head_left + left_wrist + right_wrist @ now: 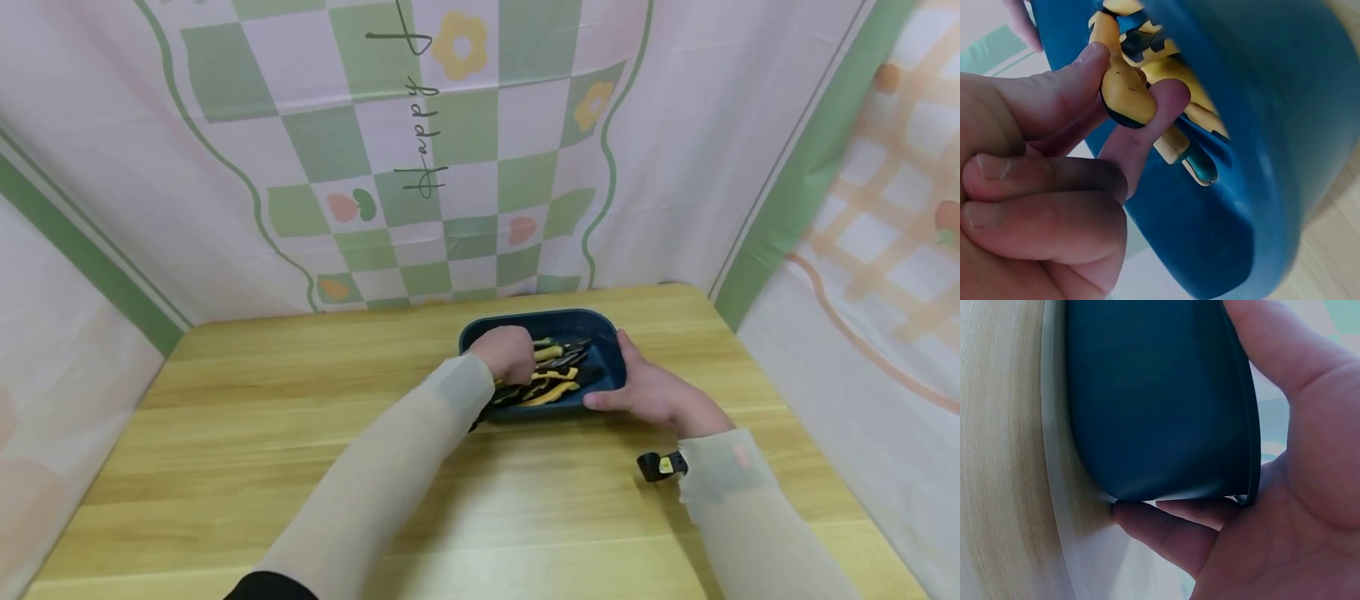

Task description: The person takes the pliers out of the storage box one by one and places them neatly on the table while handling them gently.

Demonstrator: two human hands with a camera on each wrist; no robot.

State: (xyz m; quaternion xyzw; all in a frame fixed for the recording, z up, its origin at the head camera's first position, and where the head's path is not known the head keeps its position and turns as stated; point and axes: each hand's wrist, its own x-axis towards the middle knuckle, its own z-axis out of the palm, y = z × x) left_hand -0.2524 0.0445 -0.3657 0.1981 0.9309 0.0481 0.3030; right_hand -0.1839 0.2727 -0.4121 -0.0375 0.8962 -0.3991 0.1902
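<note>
Currently, left hand [510, 350] pinches a yellow handle [1125, 99] in the bin [612, 375], far side of tabletop [300, 425], right of centre; right hand [652, 392] grips bin's right end. Far cloth [675, 167] reads "Happy" sideways; next letter cut off at top. Other tools [557, 390] partly hidden, types unclear.

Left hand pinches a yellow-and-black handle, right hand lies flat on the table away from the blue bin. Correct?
No, the right hand isn't flat on the table: it grips one end of the blue bin, as the head view shows. The left hand does pinch a yellow-and-black handle.
</note>
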